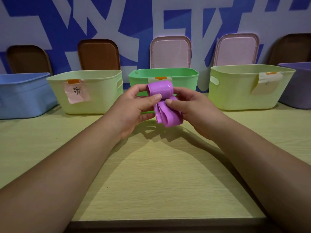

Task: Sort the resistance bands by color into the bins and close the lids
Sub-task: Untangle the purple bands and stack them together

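Observation:
A folded purple resistance band (162,105) is held above the table in front of the green bin (185,78). My left hand (134,108) pinches its upper loop from the left, thumb on the front. My right hand (190,106) pinches it from the right, thumb at the fold where the loose layers hang down. A row of open bins stands behind: a blue bin (25,95), a pale yellow-green bin (94,93) with a pink label, the green one, another pale yellow-green bin (239,91) with a taped label, and a purple bin (299,88).
Lids lean upright against the blue-and-white wall behind the bins: two brown lids (99,54) at the left, two pink lids (170,52) in the middle, a brown lid (291,49) at the far right. The wooden table (159,174) ends at a near edge below my forearms.

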Tool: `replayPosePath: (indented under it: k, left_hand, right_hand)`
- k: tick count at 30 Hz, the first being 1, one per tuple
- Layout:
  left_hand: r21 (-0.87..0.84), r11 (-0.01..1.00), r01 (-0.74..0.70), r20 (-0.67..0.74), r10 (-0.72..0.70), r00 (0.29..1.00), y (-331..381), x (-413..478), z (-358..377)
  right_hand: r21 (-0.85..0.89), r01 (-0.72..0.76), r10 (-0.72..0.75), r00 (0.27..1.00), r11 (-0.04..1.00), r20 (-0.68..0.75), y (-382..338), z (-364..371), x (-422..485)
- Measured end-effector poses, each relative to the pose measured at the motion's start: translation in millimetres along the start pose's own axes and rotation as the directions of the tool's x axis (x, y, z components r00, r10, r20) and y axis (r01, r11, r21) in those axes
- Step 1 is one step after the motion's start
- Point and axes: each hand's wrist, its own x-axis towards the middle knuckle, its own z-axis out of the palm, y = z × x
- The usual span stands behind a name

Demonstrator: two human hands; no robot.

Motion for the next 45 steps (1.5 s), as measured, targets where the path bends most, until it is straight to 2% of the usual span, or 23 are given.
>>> replayPosePath:
  k: [5, 9, 14, 20, 22, 25, 29, 32, 36, 39, 42, 45]
  left_hand:
    - [-0.037, 0.999, 0.016, -0.02, -0.016, 1.0, 2.9, -2.8, 4.6]
    - [-0.102, 0.993, 0.053, -0.038, -0.057, 0.998, 4.0, -5.1, 7.5]
    - [-0.055, 0.997, 0.05, -0.047, -0.053, 0.997, -0.9, -4.7, 9.3]
    - [-0.092, 0.996, -0.004, -0.028, 0.001, 1.0, -5.1, 1.1, 5.2]
    - [-0.068, 0.998, -0.006, -0.015, 0.005, 1.0, -4.1, -0.1, 4.0]
    - [-0.018, 1.0, -0.005, 0.028, 0.006, 1.0, -4.4, -2.4, 4.3]
    - [-0.072, 0.994, 0.087, 0.05, -0.084, 0.995, -1.6, -0.1, 2.7]
    - [-0.036, 0.992, 0.123, 0.096, -0.119, 0.988, 3.0, -3.4, 4.6]
    - [-0.058, 0.994, 0.098, 0.056, -0.094, 0.994, 2.3, -5.5, 7.9]
    - [-0.037, 0.991, 0.128, 0.044, -0.127, 0.991, 0.1, -2.4, 5.1]
    - [-0.147, 0.969, 0.198, 0.065, -0.19, 0.98, 0.1, -2.2, 4.3]
    - [-0.465, 0.85, 0.246, 0.082, -0.235, 0.969, 3.8, -3.6, 2.4]
  right_hand:
    - [0.033, -0.014, 0.014, 1.0, 0.999, -0.008, 1.8, 1.0, 1.4]
    - [-0.024, -0.016, 0.015, 0.999, 1.0, -0.032, 2.2, 2.8, 1.6]
    - [-0.09, -0.024, 0.022, 1.0, 0.996, -0.02, -1.6, 7.6, -4.3]
    - [0.151, -0.082, 0.076, 0.996, 0.985, 0.048, -8.6, 7.1, -5.8]
    - [0.162, -0.09, 0.086, 0.996, 0.983, 0.034, -9.3, 7.7, -6.1]
    - [0.11, -0.069, 0.074, 0.996, 0.992, -0.045, -6.2, 7.8, -5.9]
    - [0.175, -0.025, 0.04, 0.996, 0.984, -0.082, -4.4, 5.2, -4.2]
    - [0.183, 0.015, 0.002, 0.996, 0.983, -0.093, -5.1, 4.2, -2.9]
    - [0.173, 0.066, -0.044, 0.991, 0.983, -0.129, -4.0, 3.1, -0.9]
    - [0.075, 0.069, -0.059, 0.991, 0.995, -0.123, -2.2, 3.3, -0.4]
    - [-0.06, 0.071, -0.078, 0.989, 0.996, -0.126, -2.9, 3.4, -0.7]
    - [-0.079, 0.102, -0.112, 0.985, 0.992, -0.133, -3.6, 2.0, 0.7]
